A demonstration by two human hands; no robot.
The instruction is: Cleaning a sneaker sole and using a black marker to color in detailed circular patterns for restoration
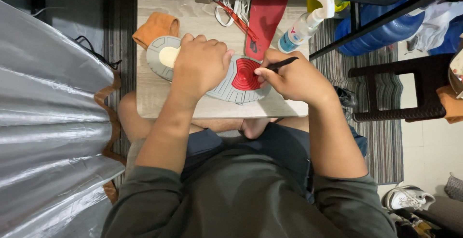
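A shoe point(226, 87) lies sole-up on a small light wooden table point(159, 103). Its sole is grey with a red ringed patch point(244, 75) and a cream patch at the heel. My left hand point(200, 64) presses down on the middle of the sole, fingers curled over it. My right hand point(294, 76) grips a thin black tool point(282, 64), held like a pen, with its tip at the right edge of the red patch.
An orange cloth point(155, 27) lies at the table's back left. White laces point(231, 2), red-handled scissors point(236, 19), a red insole point(263, 21) and a spray bottle point(305, 26) sit at the back. A dark stool point(386, 91) stands right; grey sheeting point(48, 122) hangs left.
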